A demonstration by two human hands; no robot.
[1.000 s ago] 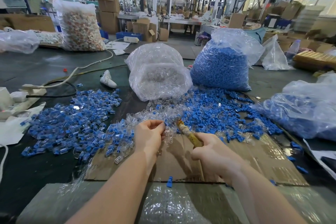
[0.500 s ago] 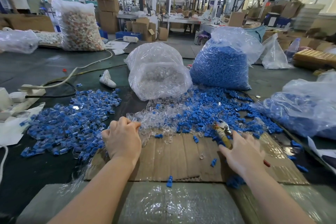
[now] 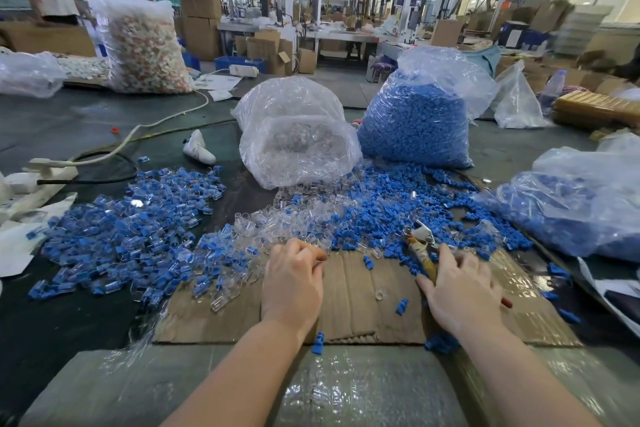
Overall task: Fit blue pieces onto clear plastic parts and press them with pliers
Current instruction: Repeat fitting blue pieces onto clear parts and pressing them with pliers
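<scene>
Loose clear plastic parts (image 3: 277, 222) lie in a heap at the far edge of a cardboard sheet (image 3: 349, 295). To their right spreads a pile of blue pieces (image 3: 391, 204). My left hand (image 3: 294, 282) sits at the near edge of the clear heap with its fingers curled down. The back of the hand hides what the fingertips touch. My right hand (image 3: 460, 291) reaches into the blue pieces while holding the pliers (image 3: 420, 246). Their yellow handle runs under my thumb and the jaws point away. A heap of fitted blue-and-clear parts (image 3: 131, 229) lies at the left.
A bag of clear parts (image 3: 298, 135) and a bag of blue pieces (image 3: 415, 121) stand behind the piles. Another bag with blue pieces (image 3: 575, 204) lies at the right. A power strip and cables (image 3: 52, 166) lie at the left. Stray blue pieces (image 3: 318, 343) dot the cardboard.
My left hand went left to the fitted heap, then came back right to the clear parts. My right hand carried the pliers right, into the blue pieces, and stays there.
</scene>
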